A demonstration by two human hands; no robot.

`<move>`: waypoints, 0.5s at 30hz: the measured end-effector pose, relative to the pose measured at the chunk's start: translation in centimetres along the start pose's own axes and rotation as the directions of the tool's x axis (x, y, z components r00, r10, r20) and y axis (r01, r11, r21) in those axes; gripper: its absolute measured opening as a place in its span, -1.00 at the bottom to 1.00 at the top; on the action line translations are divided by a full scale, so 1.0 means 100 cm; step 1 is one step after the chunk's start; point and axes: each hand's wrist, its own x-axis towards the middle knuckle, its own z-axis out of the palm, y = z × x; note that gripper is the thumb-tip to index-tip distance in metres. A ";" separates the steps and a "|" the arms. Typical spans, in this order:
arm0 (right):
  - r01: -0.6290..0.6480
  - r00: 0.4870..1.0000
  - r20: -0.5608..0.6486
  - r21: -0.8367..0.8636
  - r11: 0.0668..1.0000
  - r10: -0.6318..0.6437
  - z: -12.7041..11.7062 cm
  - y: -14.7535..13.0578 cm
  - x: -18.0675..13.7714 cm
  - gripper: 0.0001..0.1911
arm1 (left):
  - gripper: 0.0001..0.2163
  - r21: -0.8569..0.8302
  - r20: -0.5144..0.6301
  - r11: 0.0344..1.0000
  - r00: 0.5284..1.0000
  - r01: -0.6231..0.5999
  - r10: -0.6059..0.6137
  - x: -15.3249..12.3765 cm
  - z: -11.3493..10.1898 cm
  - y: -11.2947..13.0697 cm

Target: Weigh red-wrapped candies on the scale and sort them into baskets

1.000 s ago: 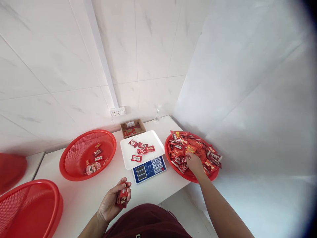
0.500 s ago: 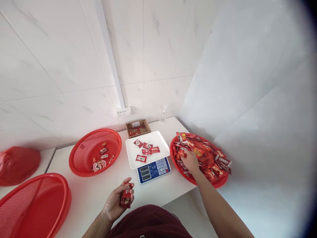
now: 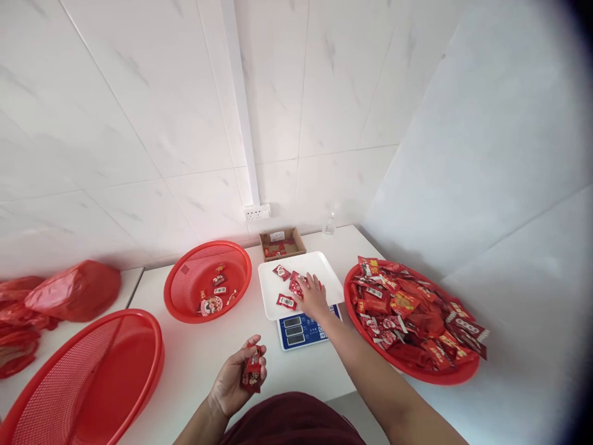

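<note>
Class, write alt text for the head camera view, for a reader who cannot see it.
A person's right hand rests on red candy packets lying on a white scale tray, while the left hand grips several red packets above a white table. A red basket heaped with packets sits right of the scale; another basket with few sits left.

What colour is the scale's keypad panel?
Blue, with white keys, on the scale; the head view shows it.
</note>
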 end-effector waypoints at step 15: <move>0.280 0.953 0.119 0.005 0.960 -0.279 -0.014 -0.034 0.028 -0.54 | -0.72 -0.032 -0.074 0.999 0.997 -0.023 0.021 -0.002 -0.015 0.017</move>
